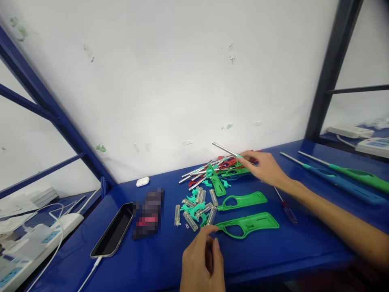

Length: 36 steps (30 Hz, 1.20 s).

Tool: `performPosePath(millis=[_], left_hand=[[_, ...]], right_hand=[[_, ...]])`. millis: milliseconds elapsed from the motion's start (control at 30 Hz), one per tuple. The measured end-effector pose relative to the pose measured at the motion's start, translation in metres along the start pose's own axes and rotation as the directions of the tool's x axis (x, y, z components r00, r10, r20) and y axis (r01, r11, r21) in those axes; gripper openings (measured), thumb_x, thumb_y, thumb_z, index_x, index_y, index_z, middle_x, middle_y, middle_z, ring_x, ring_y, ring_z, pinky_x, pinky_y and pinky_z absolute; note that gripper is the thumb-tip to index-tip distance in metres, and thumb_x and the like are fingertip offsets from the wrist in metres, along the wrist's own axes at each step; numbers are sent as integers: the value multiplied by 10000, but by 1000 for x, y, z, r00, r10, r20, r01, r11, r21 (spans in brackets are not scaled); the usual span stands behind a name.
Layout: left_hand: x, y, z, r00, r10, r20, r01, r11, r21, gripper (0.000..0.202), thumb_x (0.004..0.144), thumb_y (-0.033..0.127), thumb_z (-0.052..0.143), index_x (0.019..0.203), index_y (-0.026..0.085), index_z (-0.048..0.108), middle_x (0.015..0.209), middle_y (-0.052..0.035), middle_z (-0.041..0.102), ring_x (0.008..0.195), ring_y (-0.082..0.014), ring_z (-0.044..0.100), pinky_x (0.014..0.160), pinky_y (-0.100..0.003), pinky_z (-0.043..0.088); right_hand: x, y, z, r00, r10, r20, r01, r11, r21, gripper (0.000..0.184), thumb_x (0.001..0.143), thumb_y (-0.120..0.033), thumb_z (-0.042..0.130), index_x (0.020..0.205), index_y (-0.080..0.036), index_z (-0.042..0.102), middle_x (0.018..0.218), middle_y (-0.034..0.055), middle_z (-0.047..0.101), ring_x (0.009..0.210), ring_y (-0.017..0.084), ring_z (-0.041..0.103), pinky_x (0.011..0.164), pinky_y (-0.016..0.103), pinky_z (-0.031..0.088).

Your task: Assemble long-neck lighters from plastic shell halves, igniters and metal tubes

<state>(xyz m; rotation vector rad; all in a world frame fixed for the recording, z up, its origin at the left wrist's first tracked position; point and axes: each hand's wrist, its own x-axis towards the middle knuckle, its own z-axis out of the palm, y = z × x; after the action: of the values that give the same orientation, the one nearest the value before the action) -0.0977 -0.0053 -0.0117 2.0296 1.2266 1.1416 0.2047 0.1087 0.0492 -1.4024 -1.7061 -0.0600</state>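
Observation:
My right hand (263,166) reaches to the pile of lighter parts at the back of the blue bench and is closed on a metal rod with a green end (225,150), tilted up to the left. My left hand (203,259) hovers near the front edge, fingers curled together by the nose of a green lighter half-shell (249,224); whether it holds anything I cannot make out. A second green half-shell (243,200) lies just behind. Several clear tubes (194,211) and teal triggers lie between the hands.
A phone (114,234) on a white cable lies at left, beside a blurred dark object (148,213) and a white earbud case (142,181). A red-handled screwdriver (285,207) lies under my right forearm. Two long assembled lighters (343,178) rest at right. A power strip (36,239) is far left.

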Motion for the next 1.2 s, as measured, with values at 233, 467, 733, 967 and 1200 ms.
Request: performPosePath(millis=[233,467,733,967,1200], left_hand=[[-3,-1,2,997,72,-17,-68,984,162,237,1030,267,470,1015,231,704,678,-24,631,538,-169,585,536,-275,452],[-2,3,2,996,89,2,-87,972,217,214,992,265,524,848,239,680,652,-20,605,546,-172,606,518,-292,426],[-3,1,2,997,67,43,-75,974,213,227,1000,267,527,829,232,672,677,-33,614,577,-175,610,520,-299,379],[1,-6,2,992,85,90,-101,976,191,210,973,233,549,816,214,688,676,-35,630,542,-154,583,521,-290,372],[4,-7,-5,980,52,190,-88,978,188,183,929,180,550,861,187,720,770,-48,671,669,-155,656,606,-246,428]], right_hand=[[-3,1,5,999,-36,-17,36,999,9,415,999,-563,557,1043,-237,810,1033,67,842,797,251,754,749,365,557],[-3,6,7,999,-37,-18,37,999,-13,415,999,-580,554,1051,-253,805,1047,58,846,800,263,768,750,378,559],[-6,-1,9,997,-72,-7,71,997,-29,436,1006,-618,525,991,-271,787,1027,54,846,819,271,777,707,371,547],[-7,-3,9,991,-132,-14,131,990,-43,430,1005,-612,523,962,-271,781,1038,65,846,809,281,782,694,377,551],[-13,-8,11,984,-176,40,178,983,-43,392,1023,-555,533,1038,-257,787,970,36,842,757,248,772,657,353,553]])
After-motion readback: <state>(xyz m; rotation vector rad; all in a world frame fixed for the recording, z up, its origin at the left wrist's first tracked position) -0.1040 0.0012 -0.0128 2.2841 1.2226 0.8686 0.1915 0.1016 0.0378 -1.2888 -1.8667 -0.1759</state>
